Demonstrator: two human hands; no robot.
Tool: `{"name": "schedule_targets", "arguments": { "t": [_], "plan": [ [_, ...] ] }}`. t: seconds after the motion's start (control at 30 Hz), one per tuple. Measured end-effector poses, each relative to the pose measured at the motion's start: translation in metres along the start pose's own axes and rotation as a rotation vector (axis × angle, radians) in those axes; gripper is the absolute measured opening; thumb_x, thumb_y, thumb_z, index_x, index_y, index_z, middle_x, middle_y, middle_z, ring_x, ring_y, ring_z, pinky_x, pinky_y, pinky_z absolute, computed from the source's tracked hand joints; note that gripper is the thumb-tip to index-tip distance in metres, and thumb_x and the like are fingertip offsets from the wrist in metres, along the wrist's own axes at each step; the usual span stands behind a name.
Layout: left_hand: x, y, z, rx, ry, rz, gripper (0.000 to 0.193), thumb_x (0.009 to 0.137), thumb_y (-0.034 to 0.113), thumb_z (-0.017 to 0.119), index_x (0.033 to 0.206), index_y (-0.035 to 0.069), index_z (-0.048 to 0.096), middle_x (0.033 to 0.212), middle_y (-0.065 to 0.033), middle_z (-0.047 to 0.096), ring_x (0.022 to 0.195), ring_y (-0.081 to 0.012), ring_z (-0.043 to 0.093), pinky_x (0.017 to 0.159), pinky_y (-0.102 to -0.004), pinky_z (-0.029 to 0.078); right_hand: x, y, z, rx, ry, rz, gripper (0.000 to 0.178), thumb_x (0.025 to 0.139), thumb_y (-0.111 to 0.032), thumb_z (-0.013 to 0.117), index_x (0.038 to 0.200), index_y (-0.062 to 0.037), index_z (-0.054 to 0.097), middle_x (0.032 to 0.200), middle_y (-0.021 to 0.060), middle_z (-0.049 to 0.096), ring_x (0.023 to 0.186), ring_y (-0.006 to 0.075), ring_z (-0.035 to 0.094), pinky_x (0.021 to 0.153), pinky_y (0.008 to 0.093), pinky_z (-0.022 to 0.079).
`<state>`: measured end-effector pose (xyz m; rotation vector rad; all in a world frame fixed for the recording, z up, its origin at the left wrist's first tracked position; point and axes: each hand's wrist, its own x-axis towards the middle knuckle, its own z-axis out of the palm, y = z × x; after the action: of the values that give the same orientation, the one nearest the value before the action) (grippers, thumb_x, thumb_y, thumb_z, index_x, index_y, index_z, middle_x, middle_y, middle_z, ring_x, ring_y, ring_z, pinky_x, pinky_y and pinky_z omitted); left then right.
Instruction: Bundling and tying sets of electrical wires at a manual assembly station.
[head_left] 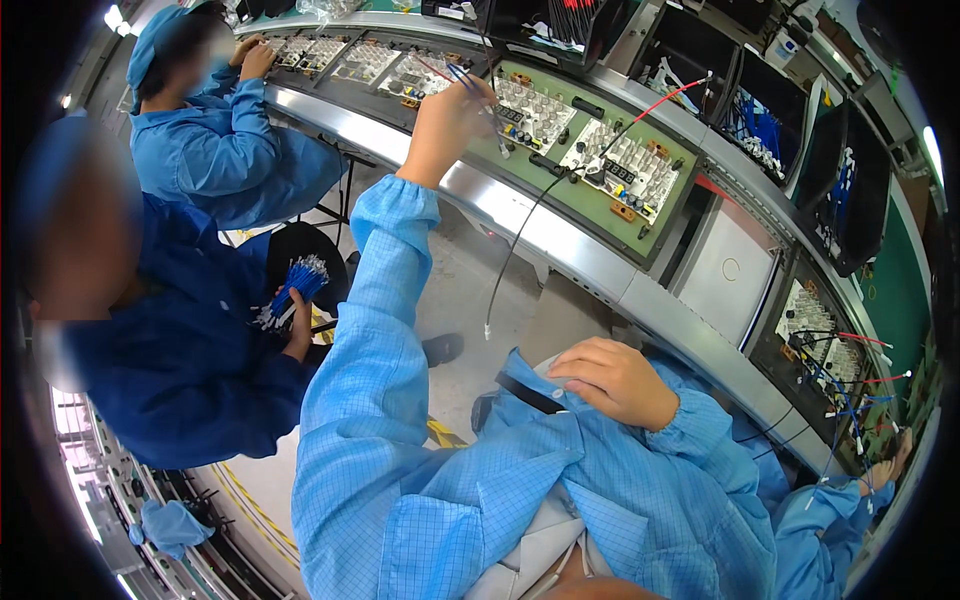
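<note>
My left hand (447, 128) reaches out over the metal line edge, its fingers closed and slightly smeared by motion. It pinches thin dark and blue wires (462, 76); a white connector (503, 151) hangs below the fingers. Under and beyond it lies a green fixture plate (560, 185) bearing two circuit boards: a nearer-to-hand board (535, 112) and a right-hand board (628, 172) with a small dark display. From the right board a red wire (668, 97) rises, and a black wire (512, 262) droops over the edge. My right hand (618, 382) rests against my blue jacket, fingers loosely stretched, holding nothing visible.
Black bins (757, 120) with bundled wires line the far side. Another fixture with a wired board (820, 330) stands right, by a co-worker's hand (880, 472). At left, a seated person holds a blue wire bundle (300, 288); another person's hands (255, 58) touch boards.
</note>
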<state>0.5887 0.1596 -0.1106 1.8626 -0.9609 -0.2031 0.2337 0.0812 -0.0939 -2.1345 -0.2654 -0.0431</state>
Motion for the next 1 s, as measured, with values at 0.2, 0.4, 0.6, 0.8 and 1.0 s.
{"name": "schedule_targets", "arguments": {
  "t": [0.2, 0.4, 0.6, 0.8, 1.0],
  "plan": [
    [0.001, -0.001, 0.001, -0.089, -0.032, -0.048, 0.017, 0.092, -0.005, 0.045, 0.102, -0.002, 0.058, 0.093, -0.0101, 0.067, 0.071, -0.016, 0.069, 0.063, -0.0246, 0.057, 0.0, 0.004, 0.003, 0.016, -0.013, -0.018, 0.018, 0.083, -0.013, 0.062, 0.101, -0.0088, 0.065, 0.102, 0.0046, 0.064, 0.093, 0.0247, 0.06, 0.081, 0.0344, 0.048],
    [0.006, -0.007, 0.0, -0.053, -0.046, -0.012, 0.016, 0.091, -0.006, 0.046, 0.1, -0.003, 0.059, 0.09, -0.0096, 0.067, 0.069, -0.016, 0.069, 0.061, -0.0245, 0.056, 0.0, 0.005, 0.004, -0.001, -0.01, -0.004, 0.018, 0.084, -0.014, 0.061, 0.101, -0.0088, 0.065, 0.102, 0.0045, 0.064, 0.093, 0.0247, 0.059, 0.081, 0.0347, 0.048],
    [0.009, -0.013, 0.001, 0.087, -0.063, 0.051, 0.014, 0.09, -0.006, 0.047, 0.098, -0.003, 0.06, 0.087, -0.0088, 0.066, 0.067, -0.0159, 0.068, 0.059, -0.0245, 0.055, 0.001, 0.007, 0.006, -0.005, -0.017, -0.009, 0.018, 0.085, -0.015, 0.06, 0.101, -0.0094, 0.065, 0.102, 0.0048, 0.064, 0.093, 0.0246, 0.059, 0.081, 0.0353, 0.047],
    [0.014, -0.032, 0.001, 0.049, -0.053, 0.037, 0.013, 0.09, -0.005, 0.049, 0.098, -0.004, 0.06, 0.094, -0.0103, 0.066, 0.069, -0.0158, 0.068, 0.058, -0.0248, 0.055, -0.003, 0.004, 0.002, -0.066, 0.004, 0.001, 0.018, 0.085, -0.016, 0.06, 0.101, -0.01, 0.065, 0.101, 0.0049, 0.064, 0.092, 0.0249, 0.059, 0.081, 0.0351, 0.047],
    [-0.001, -0.033, -0.003, -0.225, -0.024, -0.084, 0.027, 0.09, -0.001, 0.054, 0.117, -0.001, 0.054, 0.104, -0.0126, 0.065, 0.07, -0.0179, 0.067, 0.063, -0.0257, 0.058, -0.023, -0.005, -0.018, -0.174, 0.119, -0.034, 0.02, 0.082, -0.013, 0.064, 0.102, -0.0106, 0.066, 0.099, 0.0062, 0.064, 0.093, 0.0265, 0.06, 0.082, 0.0372, 0.048]
  ]
}}
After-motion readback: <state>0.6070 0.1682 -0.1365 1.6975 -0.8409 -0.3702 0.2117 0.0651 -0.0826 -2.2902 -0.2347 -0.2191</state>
